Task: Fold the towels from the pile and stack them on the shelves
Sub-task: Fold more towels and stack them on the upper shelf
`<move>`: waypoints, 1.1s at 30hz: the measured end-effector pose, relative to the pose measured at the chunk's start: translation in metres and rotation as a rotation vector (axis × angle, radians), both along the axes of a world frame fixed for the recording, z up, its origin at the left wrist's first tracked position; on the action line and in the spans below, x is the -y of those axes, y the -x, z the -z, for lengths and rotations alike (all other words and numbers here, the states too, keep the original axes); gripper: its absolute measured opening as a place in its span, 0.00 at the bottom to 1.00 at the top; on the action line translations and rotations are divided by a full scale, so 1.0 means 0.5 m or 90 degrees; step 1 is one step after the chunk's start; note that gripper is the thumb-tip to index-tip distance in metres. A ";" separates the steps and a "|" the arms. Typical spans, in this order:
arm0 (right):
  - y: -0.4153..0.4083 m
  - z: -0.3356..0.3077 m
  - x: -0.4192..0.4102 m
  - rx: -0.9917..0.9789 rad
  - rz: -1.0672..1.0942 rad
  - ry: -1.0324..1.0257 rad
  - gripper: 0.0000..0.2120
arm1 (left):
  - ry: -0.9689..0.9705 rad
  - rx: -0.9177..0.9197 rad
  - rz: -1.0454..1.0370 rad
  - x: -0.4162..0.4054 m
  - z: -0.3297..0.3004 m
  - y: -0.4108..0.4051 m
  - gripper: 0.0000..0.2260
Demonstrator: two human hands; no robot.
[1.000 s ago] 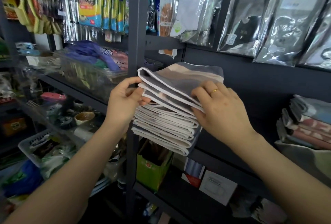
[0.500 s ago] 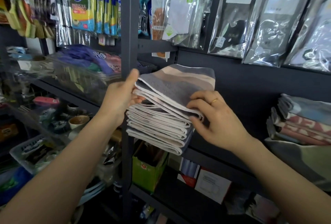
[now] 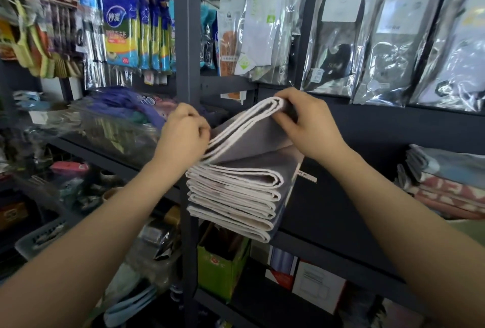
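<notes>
**Now lifting the top towel off the shelf stack**

We look down at two bare arms reaching toward a dark metal shelf [image 3: 341, 257]. At the centre of the view sits a stack of folded towels [image 3: 236, 201], grey with white edges, resting on the shelf and just beside an upright shelf post [image 3: 186, 65] at its 9 o'clock side.

Our left hand [image 3: 183, 138] has its grip clamped on the near left corner of the top towel [image 3: 252, 136], fingers curled round the white edges. Our right hand [image 3: 307, 125], toward 1 o'clock from the stack, pinches the far folded edge of the same towel, thumb under and fingers over. Held between the two hands, the top towel is raised at the back and tilts down toward the left front, where it still touches the stack below. A small white label [image 3: 307, 175] sticks out from the right side of the stack.

At 3 o'clock, well apart on the same shelf, lies another pile of folded cloths [image 3: 446, 183] in pale blue and red patterns. At 12 o'clock hang clear plastic packets [image 3: 393, 47]. At 10 o'clock hang blue and yellow packs [image 3: 120, 28]. At 6 o'clock, on the shelf beneath, stands a green box [image 3: 220, 270].
</notes>
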State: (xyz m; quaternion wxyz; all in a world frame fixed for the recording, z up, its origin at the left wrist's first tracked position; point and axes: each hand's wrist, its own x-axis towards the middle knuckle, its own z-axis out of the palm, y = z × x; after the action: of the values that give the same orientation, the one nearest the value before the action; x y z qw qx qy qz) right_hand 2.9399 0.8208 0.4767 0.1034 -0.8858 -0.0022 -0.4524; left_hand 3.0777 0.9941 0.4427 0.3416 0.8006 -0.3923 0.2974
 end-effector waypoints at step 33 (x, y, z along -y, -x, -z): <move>-0.168 0.058 0.230 -0.080 0.027 -0.948 0.28 | -0.140 0.270 0.060 -0.016 0.049 -0.086 0.27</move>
State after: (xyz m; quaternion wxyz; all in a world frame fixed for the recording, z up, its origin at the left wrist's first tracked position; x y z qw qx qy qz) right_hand 3.0241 0.7059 0.4475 0.6674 -0.6052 0.3276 -0.2846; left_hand 3.1205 1.0021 0.4180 0.1758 0.7335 -0.5223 0.3978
